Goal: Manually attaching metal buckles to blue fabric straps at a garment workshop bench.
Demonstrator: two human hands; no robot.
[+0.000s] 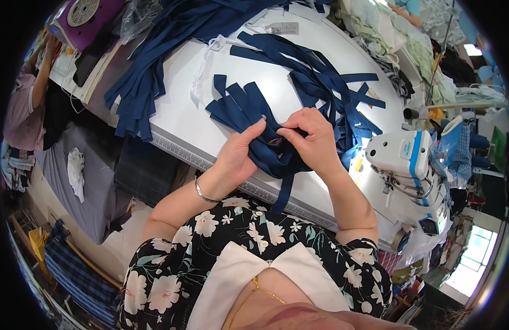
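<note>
Several navy fabric strips (242,104) lie bunched in my left hand (239,151), its thumb pressed down on top of them. Their cut ends fan out beyond the fingers, toward the far side of the table. My right hand (314,137) pinches a strip between thumb and forefinger, close by the left thumb. Loops of the same strips hang under both hands, and one end (283,193) drops over the table's near edge. A loose heap of navy strips (320,82) spreads just beyond my right hand.
The white table (180,118) carries a ruler strip (183,149) along its near edge. A large navy pile (177,33) covers the far left, beside a white tie (202,69). At right stands a white-and-blue sewing machine (397,154). Another person (31,110) is at far left.
</note>
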